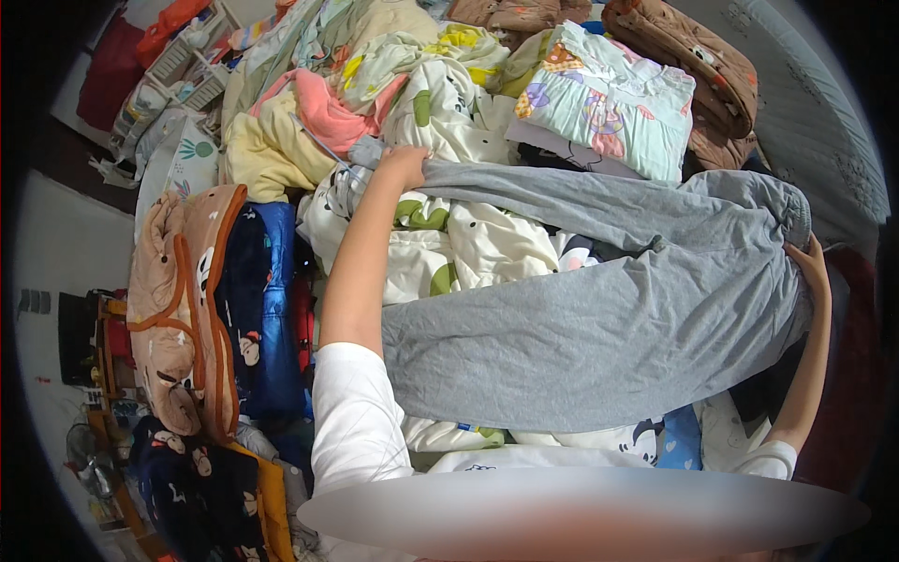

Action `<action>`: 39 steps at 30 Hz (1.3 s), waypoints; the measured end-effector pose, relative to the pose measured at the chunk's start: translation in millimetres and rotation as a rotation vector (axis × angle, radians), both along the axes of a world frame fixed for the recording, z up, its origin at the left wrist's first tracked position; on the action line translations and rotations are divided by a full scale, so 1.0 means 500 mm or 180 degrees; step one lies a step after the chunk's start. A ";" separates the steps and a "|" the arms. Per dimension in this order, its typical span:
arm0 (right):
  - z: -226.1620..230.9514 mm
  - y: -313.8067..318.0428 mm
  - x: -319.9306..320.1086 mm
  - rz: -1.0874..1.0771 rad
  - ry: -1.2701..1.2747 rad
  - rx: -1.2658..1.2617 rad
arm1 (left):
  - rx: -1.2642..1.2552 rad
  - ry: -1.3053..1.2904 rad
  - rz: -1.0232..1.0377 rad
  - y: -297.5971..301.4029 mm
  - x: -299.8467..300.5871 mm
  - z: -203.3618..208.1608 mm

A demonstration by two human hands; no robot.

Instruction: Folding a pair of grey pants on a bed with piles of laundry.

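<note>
Grey sweatpants (599, 318) lie spread across a bed heaped with clothes. My left hand (405, 164) is stretched far out and grips the cuff end of one leg. My right hand (811, 267) holds the waistband end at the right. The upper leg runs from the left hand across to the waistband; the lower leg hangs wide toward me. Under the pants lies a white quilt with green shapes (449, 253).
A folded pastel printed garment (609, 98) and a brown padded jacket (693, 56) lie at the far side. Pink and yellow clothes (300, 122) pile at the upper left. A tan hooded garment (183, 300) and dark blue printed clothes (262, 309) sit at the left.
</note>
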State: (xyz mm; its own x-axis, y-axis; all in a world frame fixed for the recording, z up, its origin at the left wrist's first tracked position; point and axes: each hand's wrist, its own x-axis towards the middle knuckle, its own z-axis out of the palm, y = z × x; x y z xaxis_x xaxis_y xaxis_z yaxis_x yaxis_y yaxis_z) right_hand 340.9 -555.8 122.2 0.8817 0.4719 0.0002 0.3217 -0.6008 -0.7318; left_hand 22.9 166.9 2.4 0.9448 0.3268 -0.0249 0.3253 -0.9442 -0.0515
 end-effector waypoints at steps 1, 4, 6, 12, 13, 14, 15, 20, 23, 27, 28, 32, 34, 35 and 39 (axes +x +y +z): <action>0.003 0.001 -0.010 -0.0014 0.0045 0.0043 | 0.0006 0.0272 0.0115 -0.008 0.013 0.004; 0.004 -0.001 -0.014 -0.0031 0.0067 0.0091 | 0.0173 0.0175 0.0106 -0.007 0.002 0.027; 0.008 -0.002 -0.015 -0.0016 0.0057 0.0051 | -0.0018 -0.0131 0.0096 0.017 -0.018 0.037; 0.016 0.007 -0.017 0.0024 -0.0083 -0.0041 | -0.0106 -0.2286 -0.0122 0.067 -0.060 0.148; 0.016 0.008 -0.019 0.0043 -0.0125 -0.0042 | -0.0378 -0.2467 0.0079 0.057 -0.062 0.178; 0.007 0.025 -0.011 0.0117 -0.0150 -0.0018 | -0.0605 -0.2631 0.0327 0.045 -0.085 0.221; 0.008 0.019 -0.017 0.0102 -0.0167 -0.0004 | -0.0546 -0.3011 -0.0076 0.028 -0.099 0.267; 0.010 0.001 -0.034 -0.0112 -0.0021 -0.0023 | -0.1714 -0.3879 -0.0114 -0.133 -0.281 0.392; 0.013 0.007 -0.040 -0.0073 -0.0210 -0.0055 | -0.0460 -0.3294 0.0425 -0.259 -0.459 0.366; 0.021 0.026 -0.039 0.0032 -0.0185 0.0010 | -0.1230 -0.1115 0.1303 -0.328 -0.570 0.227; 0.024 0.028 -0.036 0.0046 -0.0134 -0.0014 | -0.1381 -0.0623 0.1283 -0.334 -0.599 0.159; 0.013 0.016 -0.022 -0.0165 -0.0427 -0.0326 | -0.2066 -0.0112 0.1482 -0.349 -0.595 0.090; 0.017 0.018 -0.027 -0.0111 -0.0279 -0.0248 | -0.1675 -0.0546 0.1227 -0.347 -0.560 0.120; 0.022 0.025 -0.030 -0.0052 -0.0146 -0.0153 | -0.1264 -0.0990 0.0968 -0.338 -0.537 0.134; 0.019 0.016 -0.022 0.0001 -0.0149 -0.0177 | -0.1146 -0.1337 -0.0307 -0.282 -0.464 0.088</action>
